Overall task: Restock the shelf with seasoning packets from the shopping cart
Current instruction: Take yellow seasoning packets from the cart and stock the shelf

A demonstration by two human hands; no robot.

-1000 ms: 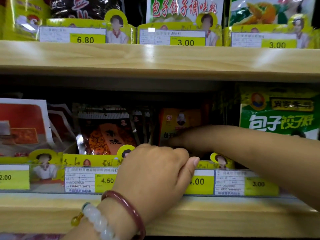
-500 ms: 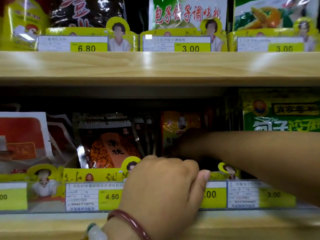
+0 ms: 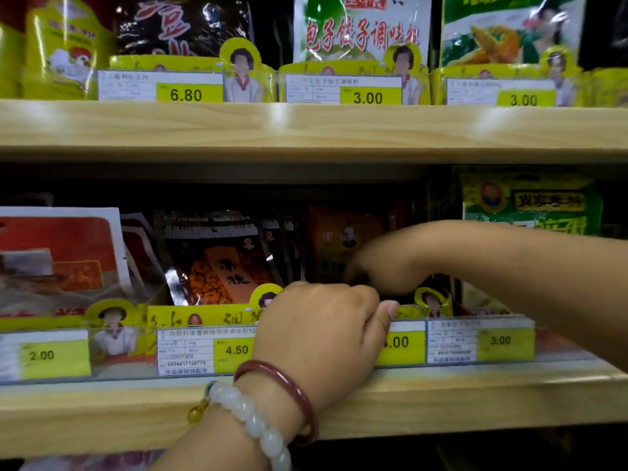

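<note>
Left hand (image 3: pixel 319 338) curls over the shelf (image 3: pixel 306 399) rail while right hand (image 3: pixel 384 263), grip unclear, tucks orange packets (image 3: pixel 336 239) into place; cart unseen.

A shop aisle: wooden shelves (image 3: pixel 306 127) stacked with seasoning packets (image 3: pixel 360 28), each row fronted by yellow price tags (image 3: pixel 186 94) reading 6.80, 3.00, 4.50.

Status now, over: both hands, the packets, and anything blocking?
Left hand curled over price rail, grip unclear. Right hand blurred, reaching in at orange packet. Dark packets crowd the left side.
</note>
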